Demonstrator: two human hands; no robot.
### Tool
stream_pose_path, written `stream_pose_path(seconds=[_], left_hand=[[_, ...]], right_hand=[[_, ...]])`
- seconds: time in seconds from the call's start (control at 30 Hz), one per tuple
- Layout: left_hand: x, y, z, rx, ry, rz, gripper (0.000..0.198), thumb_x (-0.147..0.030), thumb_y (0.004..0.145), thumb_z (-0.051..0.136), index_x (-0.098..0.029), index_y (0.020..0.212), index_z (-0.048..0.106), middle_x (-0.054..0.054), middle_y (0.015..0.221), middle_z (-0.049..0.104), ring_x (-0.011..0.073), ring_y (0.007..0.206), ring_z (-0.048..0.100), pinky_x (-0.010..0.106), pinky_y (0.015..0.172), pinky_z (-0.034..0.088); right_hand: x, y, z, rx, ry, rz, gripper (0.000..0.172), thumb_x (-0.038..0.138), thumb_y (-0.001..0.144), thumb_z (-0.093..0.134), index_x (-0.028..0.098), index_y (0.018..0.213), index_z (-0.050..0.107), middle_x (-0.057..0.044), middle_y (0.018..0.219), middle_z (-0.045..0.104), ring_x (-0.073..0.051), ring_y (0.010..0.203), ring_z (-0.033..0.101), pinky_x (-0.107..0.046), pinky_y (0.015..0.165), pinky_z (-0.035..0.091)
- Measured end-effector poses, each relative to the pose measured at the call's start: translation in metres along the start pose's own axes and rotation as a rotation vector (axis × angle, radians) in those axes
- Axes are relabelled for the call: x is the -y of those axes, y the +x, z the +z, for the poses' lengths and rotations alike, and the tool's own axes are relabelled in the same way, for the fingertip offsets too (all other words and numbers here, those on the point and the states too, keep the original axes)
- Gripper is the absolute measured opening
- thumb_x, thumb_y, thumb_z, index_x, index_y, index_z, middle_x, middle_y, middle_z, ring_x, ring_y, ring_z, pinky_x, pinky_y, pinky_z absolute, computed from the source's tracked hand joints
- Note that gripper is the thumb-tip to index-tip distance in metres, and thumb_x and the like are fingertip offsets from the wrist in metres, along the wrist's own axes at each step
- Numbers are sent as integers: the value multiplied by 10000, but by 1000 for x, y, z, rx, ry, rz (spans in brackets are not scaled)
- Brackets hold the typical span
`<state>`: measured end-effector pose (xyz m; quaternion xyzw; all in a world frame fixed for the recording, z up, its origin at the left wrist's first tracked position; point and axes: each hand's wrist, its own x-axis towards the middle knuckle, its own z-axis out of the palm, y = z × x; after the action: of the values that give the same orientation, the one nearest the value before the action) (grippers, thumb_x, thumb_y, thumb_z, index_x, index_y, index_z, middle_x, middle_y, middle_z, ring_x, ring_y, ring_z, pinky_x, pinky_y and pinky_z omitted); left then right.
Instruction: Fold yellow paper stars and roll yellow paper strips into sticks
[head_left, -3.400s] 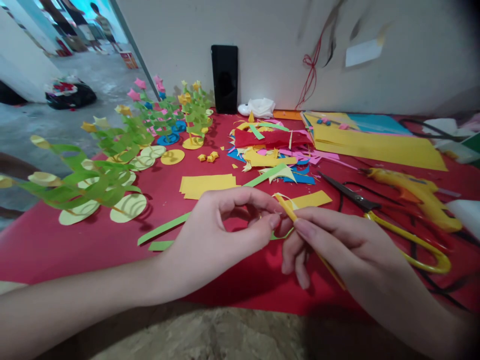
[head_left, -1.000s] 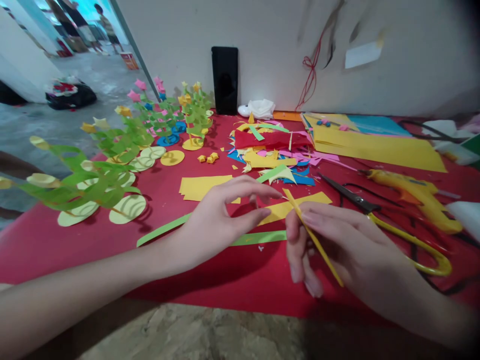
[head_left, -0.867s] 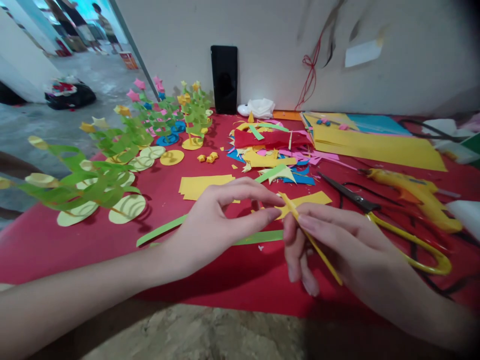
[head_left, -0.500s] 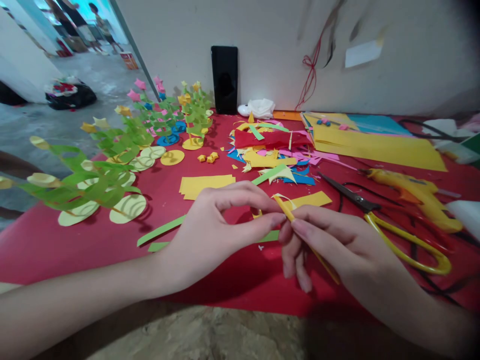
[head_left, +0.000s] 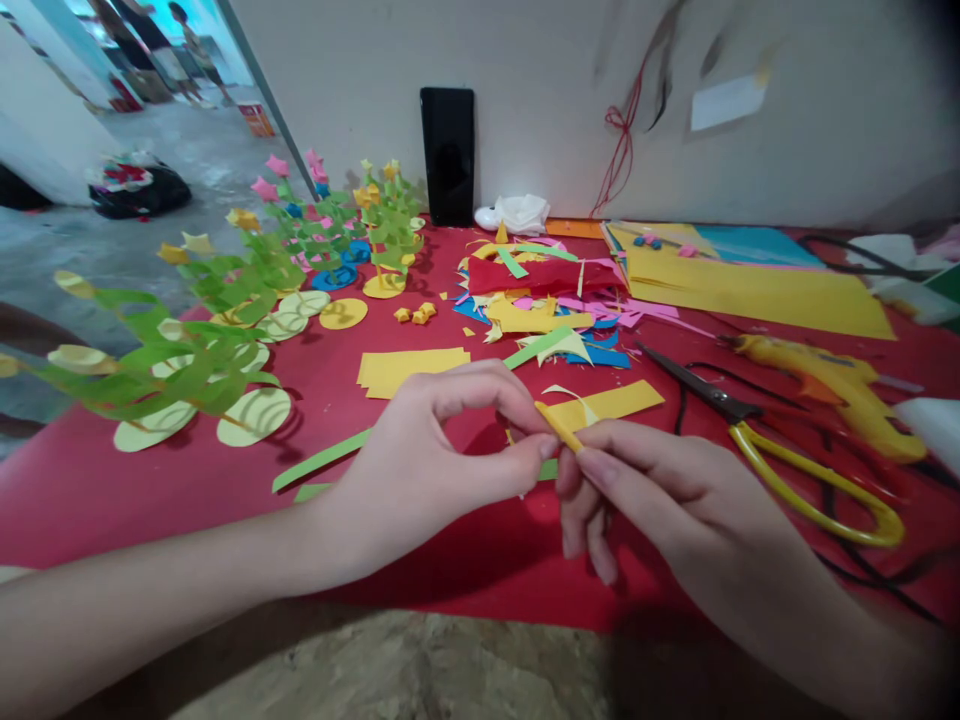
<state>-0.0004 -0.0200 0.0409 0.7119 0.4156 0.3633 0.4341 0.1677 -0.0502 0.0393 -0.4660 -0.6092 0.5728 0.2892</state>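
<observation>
A narrow yellow paper strip [head_left: 561,428] is pinched between both hands above the red tabletop. My left hand [head_left: 450,440] has its thumb and index finger closed at the strip's far end. My right hand [head_left: 660,480] grips the strip lower down between thumb and index finger, its other fingers curled beneath. The strip's lower part is hidden by my right hand. Just behind the hands lie a wide yellow paper strip [head_left: 630,400] and a stack of yellow paper pieces [head_left: 411,370]. Green paper strips [head_left: 322,460] lie by my left wrist, partly covered.
Scissors [head_left: 750,420] with yellow handles and a yellow glue gun [head_left: 832,385] lie at right. Paper scraps [head_left: 540,300] pile up behind the hands. Paper flowers [head_left: 255,270] stand at left, near small yellow folded stars [head_left: 421,313]. A black phone [head_left: 448,155] leans against the wall.
The yellow strip has shifted slightly left and down in my fingers, and less of its lower end shows below my right hand. Both hands stay nearly in place.
</observation>
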Motion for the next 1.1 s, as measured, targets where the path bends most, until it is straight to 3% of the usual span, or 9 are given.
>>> stream_pose_path(seconds=[0.37, 0.73, 0.97, 1.1], left_hand=[[-1, -2, -1, 50, -107, -52, 91, -144, 753, 581, -180, 672, 565, -49, 712, 567, 63, 667, 518, 154, 638, 409], [0, -3, 1, 51, -129, -17, 108, -119, 757, 573, -181, 672, 548, -64, 690, 553, 46, 674, 503, 131, 634, 393], [0, -3, 1, 53, -134, 4, 103, -116, 746, 579, -189, 679, 550, -63, 707, 549, 54, 692, 500, 142, 656, 406], [-4, -7, 2, 70, -153, 24, 121, -77, 725, 577, -184, 675, 554, -55, 717, 554, 73, 727, 516, 171, 691, 419]], right_hand=[[3, 1, 0, 62, 244, 118, 268, 258, 869, 367, 173, 646, 490, 25, 520, 562, -67, 402, 517, -174, 410, 383], [0, 0, -1, 150, 440, 183, 269, 296, 867, 386, 168, 652, 488, 12, 530, 602, -68, 392, 517, -172, 409, 393], [1, 1, -2, 117, 459, 173, 264, 303, 863, 401, 169, 652, 487, 14, 531, 602, -62, 384, 517, -161, 404, 392], [-1, 4, -8, 24, 456, 115, 254, 324, 866, 399, 181, 673, 483, 14, 540, 604, -78, 405, 534, -172, 411, 419]])
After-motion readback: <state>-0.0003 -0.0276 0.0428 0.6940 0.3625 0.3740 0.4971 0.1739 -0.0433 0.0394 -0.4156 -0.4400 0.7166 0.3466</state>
